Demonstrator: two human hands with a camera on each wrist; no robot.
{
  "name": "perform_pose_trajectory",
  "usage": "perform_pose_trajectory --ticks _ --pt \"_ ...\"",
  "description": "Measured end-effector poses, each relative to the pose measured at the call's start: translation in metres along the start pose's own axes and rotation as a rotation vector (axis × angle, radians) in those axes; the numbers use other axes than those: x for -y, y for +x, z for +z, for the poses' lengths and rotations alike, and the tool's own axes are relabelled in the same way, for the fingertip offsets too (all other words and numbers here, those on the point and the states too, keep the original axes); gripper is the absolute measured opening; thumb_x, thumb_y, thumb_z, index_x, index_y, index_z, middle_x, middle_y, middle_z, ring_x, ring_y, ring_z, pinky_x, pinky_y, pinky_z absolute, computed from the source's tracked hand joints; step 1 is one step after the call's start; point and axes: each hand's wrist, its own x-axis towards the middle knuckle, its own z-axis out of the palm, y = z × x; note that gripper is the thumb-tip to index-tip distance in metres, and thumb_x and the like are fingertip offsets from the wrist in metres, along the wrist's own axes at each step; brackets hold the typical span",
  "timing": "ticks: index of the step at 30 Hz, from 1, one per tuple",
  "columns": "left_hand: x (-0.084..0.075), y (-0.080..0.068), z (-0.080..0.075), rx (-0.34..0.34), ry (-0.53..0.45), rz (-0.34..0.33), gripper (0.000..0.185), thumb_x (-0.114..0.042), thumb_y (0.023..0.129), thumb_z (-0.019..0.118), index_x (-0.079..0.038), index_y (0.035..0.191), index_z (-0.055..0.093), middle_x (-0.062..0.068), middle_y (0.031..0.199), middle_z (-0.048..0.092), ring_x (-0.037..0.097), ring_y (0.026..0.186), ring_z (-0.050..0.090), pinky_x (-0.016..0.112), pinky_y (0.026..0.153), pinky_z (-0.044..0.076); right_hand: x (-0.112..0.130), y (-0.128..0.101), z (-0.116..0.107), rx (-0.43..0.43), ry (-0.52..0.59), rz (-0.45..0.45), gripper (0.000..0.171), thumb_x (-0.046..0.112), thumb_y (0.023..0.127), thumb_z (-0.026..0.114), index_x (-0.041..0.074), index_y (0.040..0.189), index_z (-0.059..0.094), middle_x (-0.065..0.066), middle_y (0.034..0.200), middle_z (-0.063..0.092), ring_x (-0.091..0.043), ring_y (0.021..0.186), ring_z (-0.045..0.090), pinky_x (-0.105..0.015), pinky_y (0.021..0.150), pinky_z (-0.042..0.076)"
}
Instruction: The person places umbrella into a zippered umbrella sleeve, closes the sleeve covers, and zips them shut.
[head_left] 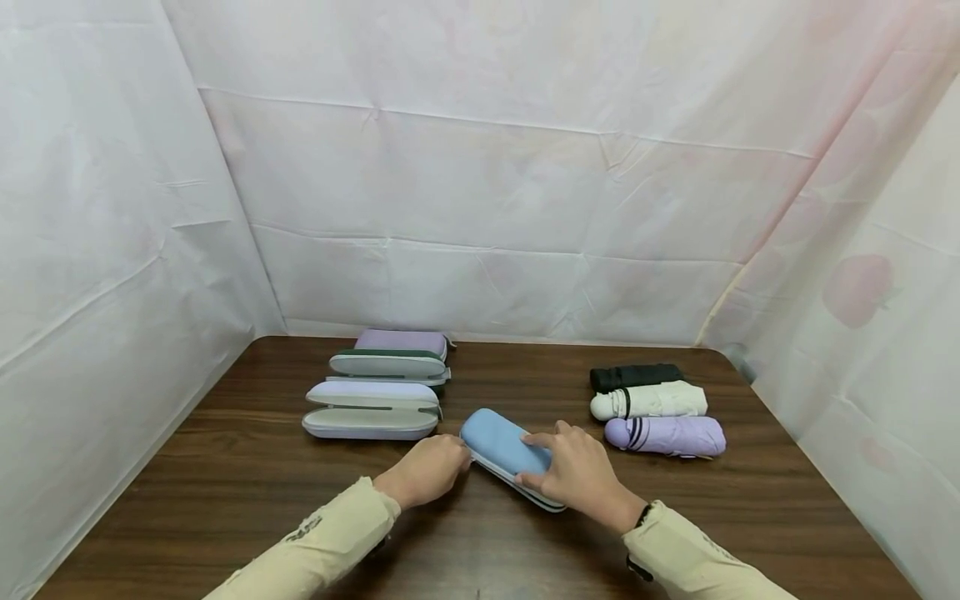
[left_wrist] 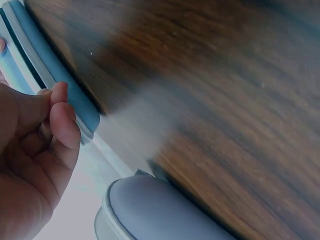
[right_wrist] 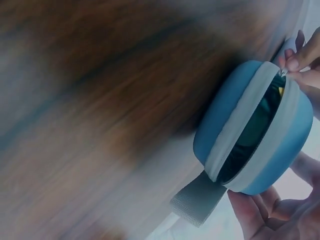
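A light blue zip case (head_left: 498, 442) lies at a slant on the table between the two hands. My left hand (head_left: 426, 473) is at its far left end, thumb and fingertips pinching the small zipper pull (right_wrist: 283, 73). Over the near right end, my right hand (head_left: 573, 467) grips the case with thumb and fingers spread. From the right wrist, the zipper stands partly parted, and a dark inside (right_wrist: 257, 120) shows through the gap. A grey fabric tab (right_wrist: 197, 200) sticks out from the case's end.
At the left stand an open pale lavender case (head_left: 371, 423), an open dark green case (head_left: 386, 365) and a purple case (head_left: 401, 340). Folded umbrellas lie in a row at the right: black (head_left: 635, 377), white (head_left: 660, 401) and lavender (head_left: 675, 435). Sheeting walls border the table.
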Motion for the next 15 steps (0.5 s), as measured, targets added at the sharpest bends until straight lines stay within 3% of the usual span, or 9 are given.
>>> perform_pose_trajectory --ticks 6,15 --pt "-0.006 0.004 0.002 -0.012 -0.002 0.018 0.024 0.004 0.081 0.063 -0.014 0.065 0.061 -0.006 0.067 0.057 0.008 0.062 0.053 0.025 0.055 0.044 0.006 -0.001 0.002 -0.018 -0.058 -0.006 0.054 0.057 0.062 0.081 0.020 0.101 0.072 -0.003 0.075 0.057 -0.013 0.053 0.050 -0.027 0.043 0.038" --pt "-0.028 0.014 0.003 0.044 -0.021 0.095 0.017 -0.003 0.085 0.067 -0.015 0.073 0.066 -0.009 0.074 0.059 0.003 0.065 0.054 0.018 0.057 0.044 0.017 0.005 0.003 0.000 -0.093 0.005 0.058 0.058 0.067 0.077 0.012 0.100 0.063 -0.002 0.068 0.053 -0.013 0.045 0.042 -0.028 0.038 0.033"
